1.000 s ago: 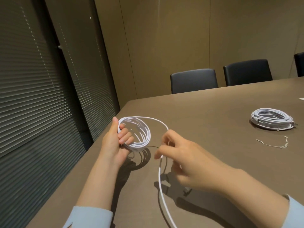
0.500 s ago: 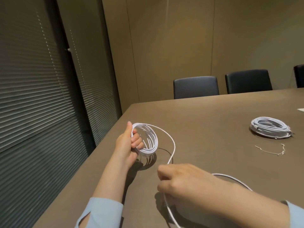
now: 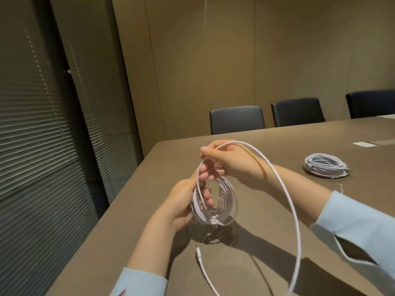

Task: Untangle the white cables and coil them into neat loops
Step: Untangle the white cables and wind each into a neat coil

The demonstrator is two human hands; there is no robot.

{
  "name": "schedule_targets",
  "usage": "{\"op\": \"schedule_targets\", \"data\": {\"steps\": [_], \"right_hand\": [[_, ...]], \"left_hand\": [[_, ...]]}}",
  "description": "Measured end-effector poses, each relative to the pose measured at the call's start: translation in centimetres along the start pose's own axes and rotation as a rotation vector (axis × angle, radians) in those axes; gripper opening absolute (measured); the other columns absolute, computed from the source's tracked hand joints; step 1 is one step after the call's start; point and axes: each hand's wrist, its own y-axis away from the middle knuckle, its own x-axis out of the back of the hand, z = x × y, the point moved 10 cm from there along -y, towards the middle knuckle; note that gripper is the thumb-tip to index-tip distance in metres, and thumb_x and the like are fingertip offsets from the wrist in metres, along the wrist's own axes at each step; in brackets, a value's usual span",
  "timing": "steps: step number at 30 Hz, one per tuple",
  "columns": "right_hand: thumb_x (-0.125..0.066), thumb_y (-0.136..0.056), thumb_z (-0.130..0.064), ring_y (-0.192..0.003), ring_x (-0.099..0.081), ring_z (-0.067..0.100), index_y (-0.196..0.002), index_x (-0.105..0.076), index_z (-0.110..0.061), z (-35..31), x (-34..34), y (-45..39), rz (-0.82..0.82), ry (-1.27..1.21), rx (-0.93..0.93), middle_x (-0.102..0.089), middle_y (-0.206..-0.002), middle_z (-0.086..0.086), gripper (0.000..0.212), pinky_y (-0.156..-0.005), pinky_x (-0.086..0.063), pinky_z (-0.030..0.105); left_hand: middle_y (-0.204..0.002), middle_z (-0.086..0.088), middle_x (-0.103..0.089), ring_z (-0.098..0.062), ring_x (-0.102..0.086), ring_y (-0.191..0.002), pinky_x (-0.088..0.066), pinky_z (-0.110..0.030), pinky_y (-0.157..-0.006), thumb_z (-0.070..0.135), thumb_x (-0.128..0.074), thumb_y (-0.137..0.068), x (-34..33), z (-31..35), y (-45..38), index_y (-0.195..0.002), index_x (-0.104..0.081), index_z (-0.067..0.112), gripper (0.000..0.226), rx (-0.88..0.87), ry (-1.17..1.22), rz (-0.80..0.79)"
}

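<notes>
My left hand (image 3: 186, 201) grips a coil of white cable (image 3: 222, 199) of several loops, held upright just above the brown table (image 3: 149, 221). My right hand (image 3: 228, 159) is right above it and pinches the loose strand (image 3: 288, 201) at the top of the coil. From there the strand arcs out to the right, drops down to the bottom edge, and comes back to a plug end (image 3: 198, 252) lying on the table below the coil. A second white cable coil (image 3: 326, 165) lies flat on the table at the right.
A thin wire tie (image 3: 341, 187) lies near the second coil. Three dark chairs (image 3: 237, 119) stand along the far table edge. A floor box plate (image 3: 363, 143) sits in the table at the far right. Blinds cover the window at the left; the table edge runs diagonally beside my left arm.
My right hand rose from low over the table up to the top of the coil, carrying the strand into a new large loop. The left hand lifted and turned the coil toward me.
</notes>
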Motion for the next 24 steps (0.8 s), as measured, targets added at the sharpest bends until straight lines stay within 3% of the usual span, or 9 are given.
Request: {"op": "schedule_targets", "data": {"steps": [4,7,16,20,24], "right_hand": [[-0.058,-0.096,-0.022,-0.075,-0.069,0.023,-0.092,-0.061,-0.004,2.1,2.8,-0.3,0.063,-0.074,-0.083,-0.069,-0.083,0.015,0.019,-0.072,-0.057,0.027],[-0.061,-0.094,-0.022,-0.074,-0.068,0.02,-0.09,-0.064,-0.004,4.1,3.6,-0.4,0.088,-0.134,-0.141,-0.07,-0.083,0.014,0.018,-0.073,-0.057,0.026],[-0.062,-0.093,-0.022,-0.063,-0.061,0.015,-0.086,-0.064,-0.008,6.1,3.1,-1.2,0.076,-0.303,-0.179,-0.065,-0.074,0.008,0.017,-0.059,-0.052,0.021],[-0.066,-0.086,-0.024,-0.048,-0.05,0.004,-0.086,-0.064,-0.012,7.0,5.2,-0.6,0.187,-0.629,-0.229,-0.051,-0.058,-0.004,0.012,-0.045,-0.043,0.011],[-0.07,-0.077,-0.024,-0.052,-0.055,0.004,-0.086,-0.067,-0.01,8.1,8.9,0.7,0.264,-0.863,-0.195,-0.056,-0.062,-0.003,0.017,-0.048,-0.048,0.011]], "left_hand": [[-0.045,0.003,-0.032,-0.007,-0.031,-0.033,-0.031,-0.018,-0.036,0.044,-0.047,-0.097,-0.8,-1.0,0.1,-0.066,-0.046,0.016,0.042,0.125,0.099,-0.13],[-0.043,0.006,-0.028,-0.004,-0.025,-0.03,-0.026,-0.016,-0.032,0.043,-0.049,-0.094,-1.4,-1.6,0.2,-0.07,-0.046,0.014,0.038,0.193,0.166,-0.214],[-0.04,0.007,-0.031,-0.003,-0.03,-0.027,-0.019,-0.013,-0.035,0.042,-0.056,-0.089,-1.8,-1.9,0.9,-0.068,-0.054,0.009,0.04,0.303,0.341,-0.362],[-0.04,0.005,-0.038,-0.004,-0.035,-0.029,-0.027,-0.014,-0.034,0.039,-0.059,-0.09,-1.3,-0.7,1.3,-0.072,-0.053,0.008,0.036,0.296,0.481,-0.479],[-0.041,0.008,-0.026,-0.003,-0.022,-0.032,-0.026,-0.016,-0.033,0.032,-0.065,-0.087,0.4,0.9,1.3,-0.07,-0.054,0.007,0.032,0.268,0.629,-0.484]]}}
